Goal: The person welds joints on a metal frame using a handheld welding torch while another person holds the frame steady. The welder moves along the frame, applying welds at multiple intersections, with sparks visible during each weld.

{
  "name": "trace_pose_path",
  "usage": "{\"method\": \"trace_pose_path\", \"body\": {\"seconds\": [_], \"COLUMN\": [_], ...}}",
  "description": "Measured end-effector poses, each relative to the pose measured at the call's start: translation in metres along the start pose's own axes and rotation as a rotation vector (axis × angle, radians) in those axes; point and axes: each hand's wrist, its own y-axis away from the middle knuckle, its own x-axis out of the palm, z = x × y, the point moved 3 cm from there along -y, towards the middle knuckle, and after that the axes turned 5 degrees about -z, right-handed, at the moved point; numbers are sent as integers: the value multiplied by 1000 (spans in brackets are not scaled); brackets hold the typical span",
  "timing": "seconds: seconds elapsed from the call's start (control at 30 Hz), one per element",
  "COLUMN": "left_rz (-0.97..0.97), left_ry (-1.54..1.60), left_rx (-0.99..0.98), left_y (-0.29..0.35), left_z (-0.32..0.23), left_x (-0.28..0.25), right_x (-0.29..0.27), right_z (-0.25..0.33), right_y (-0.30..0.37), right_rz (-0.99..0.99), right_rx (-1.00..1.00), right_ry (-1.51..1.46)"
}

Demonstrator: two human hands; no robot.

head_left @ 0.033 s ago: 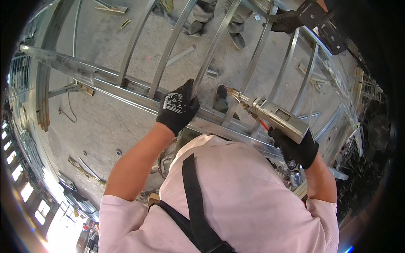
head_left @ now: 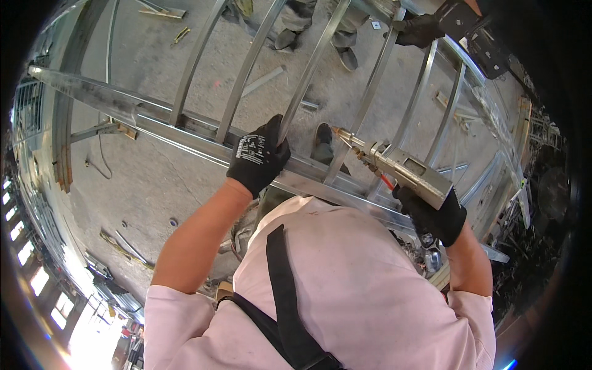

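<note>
My left hand, in a black glove, is closed round a silver metal stud of a ladder-like frame. It grips the stud close to where it meets the near metal track. In my right hand, also gloved in black, is a silver power tool with a long boxy body and a narrow jaw-like nose. A short red part shows beneath that body. The nose points left and away from me, over the frame beside another stud, and I cannot tell whether it touches the metal.
At the far right, a co-worker's gloved hand is at the frame's far side, beside a black tool. A co-worker's shoe shows beyond the studs. Loose metal offcuts and a cable lie on the concrete floor.
</note>
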Motion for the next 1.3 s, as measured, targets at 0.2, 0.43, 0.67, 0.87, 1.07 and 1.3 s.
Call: {"method": "trace_pose_path", "body": {"seconds": [0.2, 0.43, 0.67, 0.87, 1.07, 1.3], "left_rz": [60, 336, 396, 501, 434, 409], "left_ry": [141, 181, 188, 381, 533, 634], "left_rx": [-39, -140, -194, -302, -228, -266], "left_y": [-6, -24, -60, -60, -54, -49], "left_z": [3, 8, -1, -1, 8, 13], "left_x": [-10, -15, -19, -18, 2, 4], "right_x": [-5, -1, -3, -2, -2, -6], "right_z": [0, 6, -3, -2, 0, -5], "right_y": [0, 1, 1, 2, 0, -2], "right_rz": [27, 40, 62, 63, 53, 35], "right_rx": [99, -1, 16, 39, -8, -26], "right_ry": [8, -21, -65, -59, -33, -6]}}
